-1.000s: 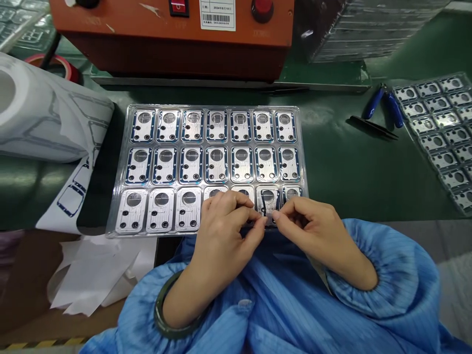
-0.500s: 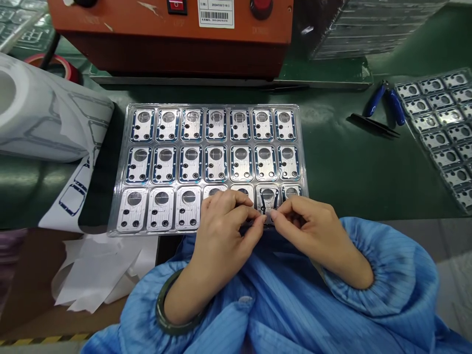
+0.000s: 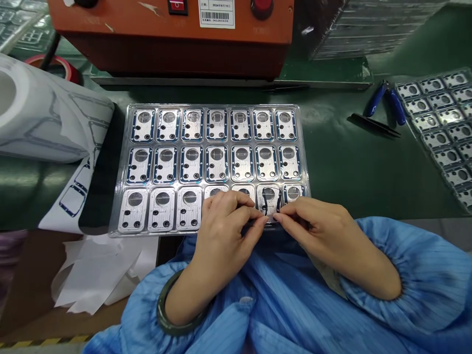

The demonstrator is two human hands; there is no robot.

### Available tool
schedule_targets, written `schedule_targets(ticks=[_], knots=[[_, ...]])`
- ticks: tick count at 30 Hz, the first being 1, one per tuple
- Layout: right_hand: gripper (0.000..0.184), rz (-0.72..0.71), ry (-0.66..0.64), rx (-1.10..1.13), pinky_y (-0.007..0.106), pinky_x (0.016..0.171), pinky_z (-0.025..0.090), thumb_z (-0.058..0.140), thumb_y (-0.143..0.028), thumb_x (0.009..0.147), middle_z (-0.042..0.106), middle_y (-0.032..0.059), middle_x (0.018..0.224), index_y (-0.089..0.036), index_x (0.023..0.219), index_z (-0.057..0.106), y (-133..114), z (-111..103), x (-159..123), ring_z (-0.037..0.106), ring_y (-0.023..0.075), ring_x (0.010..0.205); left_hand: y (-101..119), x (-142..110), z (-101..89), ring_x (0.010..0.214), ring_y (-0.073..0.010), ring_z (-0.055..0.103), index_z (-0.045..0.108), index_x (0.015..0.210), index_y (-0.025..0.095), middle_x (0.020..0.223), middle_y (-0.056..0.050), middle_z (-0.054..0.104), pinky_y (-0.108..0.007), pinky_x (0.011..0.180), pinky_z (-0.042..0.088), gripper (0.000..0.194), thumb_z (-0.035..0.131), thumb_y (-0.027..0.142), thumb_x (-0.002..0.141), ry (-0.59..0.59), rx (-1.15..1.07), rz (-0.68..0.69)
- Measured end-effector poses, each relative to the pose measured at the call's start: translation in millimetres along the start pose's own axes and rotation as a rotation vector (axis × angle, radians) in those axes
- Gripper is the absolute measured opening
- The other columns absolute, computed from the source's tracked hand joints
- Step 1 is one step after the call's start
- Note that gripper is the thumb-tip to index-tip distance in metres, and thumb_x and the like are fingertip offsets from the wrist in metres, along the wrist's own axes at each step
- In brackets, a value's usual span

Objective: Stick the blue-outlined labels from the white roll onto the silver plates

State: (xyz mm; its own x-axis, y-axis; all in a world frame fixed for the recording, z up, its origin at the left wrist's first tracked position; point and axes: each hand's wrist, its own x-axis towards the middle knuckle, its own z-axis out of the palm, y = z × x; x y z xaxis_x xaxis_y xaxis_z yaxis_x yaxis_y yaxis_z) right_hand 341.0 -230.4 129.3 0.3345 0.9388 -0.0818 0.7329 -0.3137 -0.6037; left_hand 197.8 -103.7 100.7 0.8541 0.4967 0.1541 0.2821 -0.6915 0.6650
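Head view, work in hand: one thin, dark blue, flexible frame (image 3: 279, 200), its two limbs bowed over a silver rectangular metal plate (image 3: 271, 206) in the near row, second from the right, of a clear plastic tray (image 3: 118, 196).

Left hand (image 3: 225, 231): thumb and forefinger closed together, apparently pinching the lower end of the left limb. Right hand (image 3: 326, 226): thumb and forefinger nearly meeting, apparently pinching the right limb's lower end (the exact contact is too small to tell).

Step, as judged: aligning the frame along the plate's border. Next move would call for spreading the limbs to the edges, clear of the holes, then pressing flat.

Also listed: white paper roll (image 3: 55, 118), left; black tweezers (image 3: 374, 126), right.
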Motion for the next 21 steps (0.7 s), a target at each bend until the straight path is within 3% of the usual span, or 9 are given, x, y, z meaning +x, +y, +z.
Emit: schedule_targets(ticks=[7, 21], knots=[[0.010, 0.004, -0.065, -0.032, 0.024, 0.060, 0.045, 0.055, -0.021, 0.090, 0.067, 0.0002, 0.078, -0.020, 0.087, 0.064, 8.7, -4.8, -3.2, 0.062, 0.0141, 0.069, -0.5, -1.0, -1.3, 0.090, -0.0204, 0.057, 0.067, 0.080, 0.022, 0.091, -0.003, 0.064, -0.040, 0.081, 0.039, 0.009, 0.060, 0.023, 0.085, -0.025, 0.026, 0.009], [0.014, -0.082, 0.012, -0.102, 0.024, 0.058, 0.043, 0.051, -0.019, 0.090, 0.065, 0.0010, 0.072, -0.018, 0.080, 0.061, 7.6, 0.5, -2.7, 0.061, 0.0137, 0.065, 1.1, 0.8, -0.5, 0.090, -0.0198, 0.057, 0.066, 0.081, 0.021, 0.091, -0.003, 0.064, -0.039, 0.080, 0.037, 0.010, 0.058, 0.022, 0.086, -0.027, 0.037, 0.016]])
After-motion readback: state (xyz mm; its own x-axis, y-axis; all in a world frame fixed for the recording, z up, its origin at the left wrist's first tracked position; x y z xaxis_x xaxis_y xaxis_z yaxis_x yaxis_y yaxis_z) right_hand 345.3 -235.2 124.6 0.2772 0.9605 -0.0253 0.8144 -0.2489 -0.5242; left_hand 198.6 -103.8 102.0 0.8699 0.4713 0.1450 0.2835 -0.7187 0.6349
